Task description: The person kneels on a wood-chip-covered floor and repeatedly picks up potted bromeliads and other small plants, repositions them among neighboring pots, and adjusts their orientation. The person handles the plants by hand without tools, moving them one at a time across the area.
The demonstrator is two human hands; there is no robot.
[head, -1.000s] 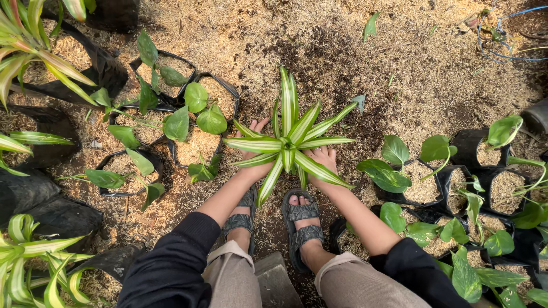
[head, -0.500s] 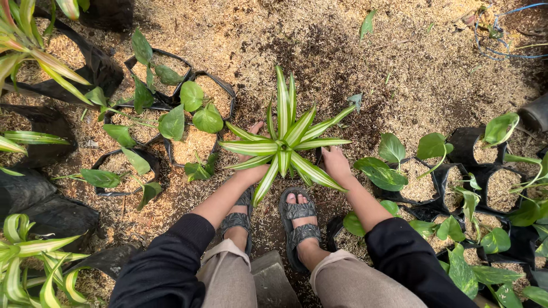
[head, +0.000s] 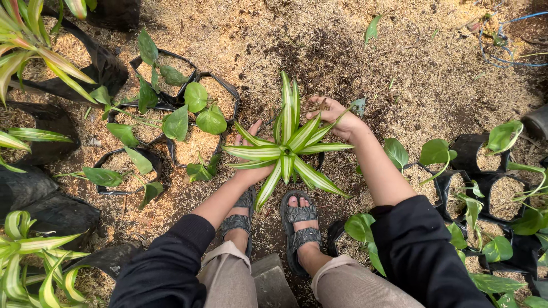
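Head view: left hand (head: 251, 162) lies under the leaves of a striped plant (head: 287, 151), fingers spread against its left side; grip itself hidden, cannot tell. Right hand (head: 334, 117) is raised just right of the plant, fingers curled loosely around a pinch of husk. Plant stands on husk-covered ground (head: 342, 51), just ahead of sandalled feet (head: 299, 219). Black bags with green seedlings (head: 188, 108) sit left; more at right (head: 502, 194).
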